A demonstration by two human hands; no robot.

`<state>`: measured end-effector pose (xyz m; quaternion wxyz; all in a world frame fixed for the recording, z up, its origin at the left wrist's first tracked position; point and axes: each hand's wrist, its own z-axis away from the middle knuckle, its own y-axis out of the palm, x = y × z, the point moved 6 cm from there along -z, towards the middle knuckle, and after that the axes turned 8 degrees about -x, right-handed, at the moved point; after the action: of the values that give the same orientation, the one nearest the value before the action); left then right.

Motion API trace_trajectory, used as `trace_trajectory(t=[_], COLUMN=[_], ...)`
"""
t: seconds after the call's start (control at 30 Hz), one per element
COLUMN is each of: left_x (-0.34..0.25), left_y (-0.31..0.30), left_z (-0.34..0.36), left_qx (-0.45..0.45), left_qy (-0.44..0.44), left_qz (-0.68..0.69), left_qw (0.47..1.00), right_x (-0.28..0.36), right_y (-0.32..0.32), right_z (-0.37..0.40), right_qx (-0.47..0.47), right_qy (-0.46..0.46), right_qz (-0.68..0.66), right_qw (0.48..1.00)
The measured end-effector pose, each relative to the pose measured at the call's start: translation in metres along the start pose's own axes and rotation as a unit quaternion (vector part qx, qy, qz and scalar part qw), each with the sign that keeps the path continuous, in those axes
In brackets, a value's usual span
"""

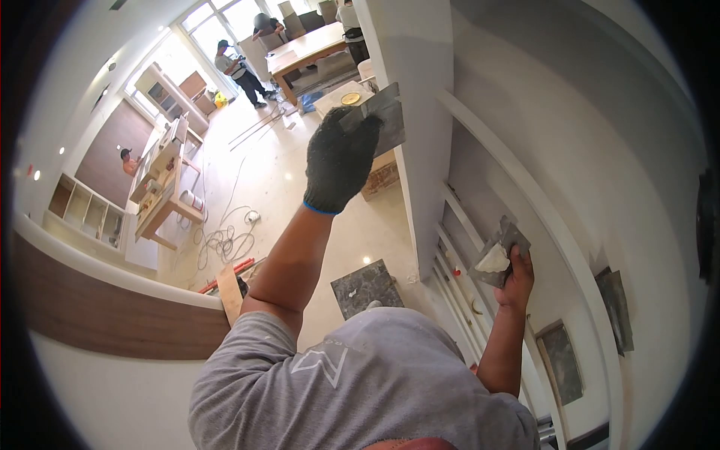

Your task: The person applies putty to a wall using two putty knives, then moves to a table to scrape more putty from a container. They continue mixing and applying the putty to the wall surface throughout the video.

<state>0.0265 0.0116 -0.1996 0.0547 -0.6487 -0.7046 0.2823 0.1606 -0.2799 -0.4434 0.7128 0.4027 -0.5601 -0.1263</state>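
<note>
My left grip (pixel 341 161) clutches the blade (pixel 391 120) by the wall (pixel 416 90), contact unclear; right grip (pixel 517 283) grasps the plate (pixel 516 235), right side. Overtilting it could drop the putty (pixel 493 259).

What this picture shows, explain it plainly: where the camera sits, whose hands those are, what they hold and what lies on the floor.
There is no machine here, only a person. The single picture comes from a camera worn on their head, looking forward and down. The left hand, in a dark glove, grips a wide flat blade near a wall edge; whether it touches is unclear. The bare right hand holds a grey metal tool bearing a white, paste-like lump. On the pale floor lie a dark square panel and a coiled cable. Other people are farther off.
</note>
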Motion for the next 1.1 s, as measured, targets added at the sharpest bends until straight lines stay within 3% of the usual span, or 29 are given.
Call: trace_trajectory(t=[0.03,0.1,0.17,0.23,0.33,0.37,0.47,0.57,0.67,0.73,0.8,0.9,1.0,1.1], left_x=[0.000,0.007,0.013,0.016,0.000,-0.008,-0.004,0.000,0.005,0.005,0.002,-0.004,-0.007,-0.038], left_y=[0.002,0.002,0.001,-0.004,-0.014,-0.013,-0.004,-0.005,-0.019,-0.012,-0.011,-0.011,-0.030,-0.023], left_z=[0.000,0.005,0.007,0.012,0.006,0.005,-0.007,-0.013,-0.012,-0.014,-0.020,-0.030,-0.022,-0.015], left_qx=[-0.010,-0.030,-0.032,-0.012,-0.007,-0.025,0.008,0.018,-0.044,-0.046,-0.046,0.001,-0.044,0.079], left_qy=[0.034,0.020,-0.056,-0.189,-0.049,0.135,-0.069,-0.064,-0.139,-0.077,-0.019,0.055,-0.106,0.168], left_qz=[-0.007,-0.003,0.012,0.035,-0.025,-0.138,0.029,-0.013,0.029,0.106,0.096,-0.093,0.006,-0.166], left_qw=[0.999,0.999,0.998,0.981,0.998,0.981,0.997,0.998,0.989,0.990,0.994,0.994,0.993,0.968], right_x=[0.000,-0.001,0.000,0.001,0.001,0.002,0.005,0.006,0.002,-0.002,-0.001,0.003,0.003,0.000], right_y=[0.000,-0.001,-0.001,0.001,0.001,0.002,0.010,0.010,0.001,-0.003,0.001,0.006,0.004,-0.001], right_z=[0.000,0.000,0.000,0.001,0.001,0.001,0.002,0.005,0.001,0.001,0.001,0.004,0.001,0.001], right_qx=[0.003,0.006,0.004,-0.004,0.007,-0.004,-0.030,-0.041,-0.031,-0.023,-0.004,-0.029,-0.037,-0.012], right_qy=[-0.002,0.000,-0.001,-0.004,-0.005,-0.003,0.002,0.002,-0.001,0.012,0.006,0.005,-0.004,-0.004], right_qz=[0.001,-0.002,-0.004,-0.007,-0.001,-0.004,-0.010,0.000,0.010,0.001,-0.009,-0.008,-0.010,-0.011], right_qw=[1.000,1.000,1.000,1.000,1.000,1.000,0.999,0.999,0.999,1.000,1.000,1.000,0.999,1.000])
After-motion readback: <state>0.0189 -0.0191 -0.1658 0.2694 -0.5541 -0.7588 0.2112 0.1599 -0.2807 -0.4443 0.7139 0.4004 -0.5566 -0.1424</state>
